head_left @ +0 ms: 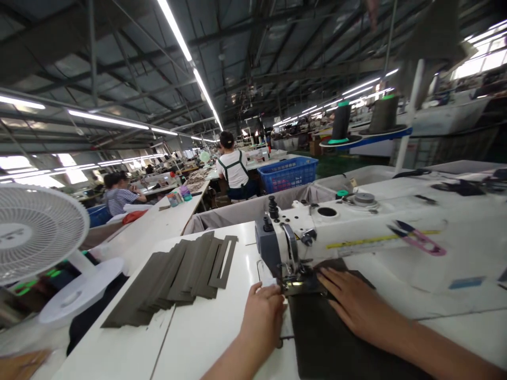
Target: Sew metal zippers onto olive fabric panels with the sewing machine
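Observation:
A white sewing machine (368, 229) stands in front of me, with a dark grey-brown fabric piece (320, 338) under its presser foot (295, 274). My right hand (352, 301) lies flat on the fabric just right of the foot, fingers stretched out. Left of the foot, my left hand (265, 314) is closed, its fingers curled by the needle plate's edge; what they hold, if anything, is hidden. A fanned stack of dark fabric pieces (170, 279) lies on the white table (206, 327) to the left. The top piece (224, 264) has a long slot.
A white fan (71, 264) stands at the left. Pink-handled thread snips (420, 240) rest on the machine arm. Thread cones (341, 124) sit on a stand at right. A person (234, 166) in a white top sits ahead, beside a blue basket (289, 174).

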The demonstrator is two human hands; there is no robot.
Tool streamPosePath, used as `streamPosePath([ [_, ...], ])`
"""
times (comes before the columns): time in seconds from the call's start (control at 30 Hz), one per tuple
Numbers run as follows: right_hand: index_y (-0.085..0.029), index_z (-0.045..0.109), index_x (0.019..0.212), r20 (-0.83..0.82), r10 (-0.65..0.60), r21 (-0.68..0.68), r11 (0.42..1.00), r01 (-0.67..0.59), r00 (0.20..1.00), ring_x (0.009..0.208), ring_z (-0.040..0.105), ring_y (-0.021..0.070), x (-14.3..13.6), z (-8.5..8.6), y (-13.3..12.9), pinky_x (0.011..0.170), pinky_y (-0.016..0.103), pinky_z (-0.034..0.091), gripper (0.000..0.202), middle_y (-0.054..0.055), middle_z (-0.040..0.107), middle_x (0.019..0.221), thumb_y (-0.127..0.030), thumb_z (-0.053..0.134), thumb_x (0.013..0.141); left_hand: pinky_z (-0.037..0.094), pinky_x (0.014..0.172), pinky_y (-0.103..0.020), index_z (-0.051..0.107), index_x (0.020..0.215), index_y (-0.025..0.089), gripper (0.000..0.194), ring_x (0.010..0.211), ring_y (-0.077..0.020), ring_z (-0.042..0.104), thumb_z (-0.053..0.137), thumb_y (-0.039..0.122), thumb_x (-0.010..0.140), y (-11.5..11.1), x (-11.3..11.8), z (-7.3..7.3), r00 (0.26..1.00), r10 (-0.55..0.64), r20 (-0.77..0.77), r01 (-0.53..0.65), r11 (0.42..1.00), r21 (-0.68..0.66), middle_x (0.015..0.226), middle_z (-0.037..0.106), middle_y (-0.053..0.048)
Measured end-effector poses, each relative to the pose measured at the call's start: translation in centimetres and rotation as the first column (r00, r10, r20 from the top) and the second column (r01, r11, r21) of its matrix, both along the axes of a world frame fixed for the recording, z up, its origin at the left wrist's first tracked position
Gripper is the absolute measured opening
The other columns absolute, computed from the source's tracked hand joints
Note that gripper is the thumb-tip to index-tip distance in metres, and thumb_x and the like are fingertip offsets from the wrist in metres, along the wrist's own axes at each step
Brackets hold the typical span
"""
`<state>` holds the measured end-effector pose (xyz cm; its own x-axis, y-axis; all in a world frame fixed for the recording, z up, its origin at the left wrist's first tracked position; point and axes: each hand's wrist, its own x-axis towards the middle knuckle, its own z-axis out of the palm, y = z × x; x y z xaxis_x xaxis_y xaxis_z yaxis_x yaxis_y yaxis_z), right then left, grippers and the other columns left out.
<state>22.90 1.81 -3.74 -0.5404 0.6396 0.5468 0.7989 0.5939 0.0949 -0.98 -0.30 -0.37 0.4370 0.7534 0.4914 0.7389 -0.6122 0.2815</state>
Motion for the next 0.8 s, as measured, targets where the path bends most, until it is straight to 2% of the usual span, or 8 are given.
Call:
streamPosePath([
  [0.1,-0.013,0.064,0.099,0.077,0.018,0.183,0.983,-0.032,0.997,0.083,0.063,0.0226,1.1,-0.8,-4.0,0.071,0.034,0.053,0.045,0.01,0.068,0.097,0.0,0.038,0.064,0.038,0.095,-0.042,0.063,0.091,0.023,0.018,0.096,-0.019,0.061,0.053,0.011,0.081,-2.9,-0.6,0.0,0.993,-0.091,0.08,0.09,0.996,0.023,0.097,0.069,0.0],
  [0.2,-0.019,0.065,0.086,0.092,0.041,0.188,0.98,-0.057,0.995,0.073,0.063,0.021,-0.3,-0.2,-7.7,0.061,0.031,0.053,0.037,0.005,0.07,0.082,-0.001,0.04,0.066,0.039,0.096,-0.041,0.063,0.09,0.024,0.011,0.099,-0.0191,0.06,0.054,0.02,0.084,-5.2,-0.4,-1.0,0.992,-0.115,0.06,0.113,0.993,0.041,0.102,0.068,0.0],
  [0.33,-0.007,0.061,0.103,0.089,-0.063,0.226,0.973,0.042,0.994,0.087,0.062,0.0311,-1.9,0.2,-8.8,0.068,0.043,0.054,0.039,0.019,0.065,0.101,-0.01,0.042,0.07,0.036,0.099,-0.045,0.06,0.101,0.023,0.018,0.105,-0.022,0.057,0.057,0.021,0.083,-6.3,0.1,-1.7,0.997,-0.07,-0.044,0.067,0.996,-0.059,0.112,0.064,-0.003],
  [0.4,-0.004,0.06,0.105,0.072,-0.049,0.231,0.972,0.032,0.996,0.091,0.063,0.0295,-1.5,-0.2,-8.4,0.07,0.039,0.055,0.044,0.021,0.064,0.105,-0.003,0.037,0.067,0.037,0.098,-0.046,0.059,0.105,0.023,0.023,0.108,-0.0233,0.056,0.058,0.021,0.083,-6.4,0.2,-1.4,0.996,-0.073,-0.059,0.068,0.994,-0.085,0.115,0.062,-0.004],
  [0.47,-0.005,0.061,0.104,-0.001,0.025,0.145,0.989,-0.025,1.0,0.086,0.065,0.023,-0.9,0.0,-8.0,0.069,0.03,0.055,0.048,0.017,0.067,0.1,0.003,0.032,0.066,0.038,0.096,-0.046,0.059,0.103,0.023,0.023,0.107,-0.0241,0.055,0.06,0.019,0.081,-6.3,0.1,-0.9,0.996,-0.078,-0.046,0.072,0.991,-0.111,0.116,0.061,-0.004],
  [0.53,-0.01,0.063,0.102,-0.131,0.1,-0.084,0.99,-0.112,0.986,0.079,0.067,0.0177,-0.5,1.5,-7.7,0.068,0.023,0.054,0.044,0.011,0.07,0.092,0.0,0.03,0.074,0.041,0.09,-0.044,0.061,0.097,0.022,0.019,0.101,-0.0241,0.057,0.061,0.016,0.079,-6.3,0.1,-0.2,0.997,-0.072,-0.014,0.069,0.988,-0.14,0.11,0.064,-0.004],
  [0.63,-0.02,0.067,0.096,-0.356,0.033,-0.445,0.873,-0.2,0.934,0.071,0.067,0.0151,-0.6,5.5,-7.1,0.064,0.019,0.053,0.032,0.003,0.071,0.083,-0.022,0.036,0.087,0.045,0.079,-0.037,0.063,0.09,0.02,0.016,0.086,-0.0207,0.06,0.056,0.011,0.08,-6.1,0.5,1.0,0.995,-0.067,0.076,0.079,0.983,-0.166,0.093,0.067,-0.003],
  [0.8,-0.025,0.07,0.086,-0.493,-0.056,-0.564,0.78,-0.27,0.868,0.07,0.067,0.0179,-1.6,9.3,-6.4,0.062,0.022,0.053,0.033,0.001,0.071,0.08,-0.037,0.04,0.084,0.042,0.081,-0.033,0.061,0.101,0.019,0.023,0.093,-0.0194,0.057,0.054,0.01,0.08,-5.4,2.1,2.2,0.968,-0.098,0.232,0.115,0.991,-0.061,0.099,0.064,-0.005],
])
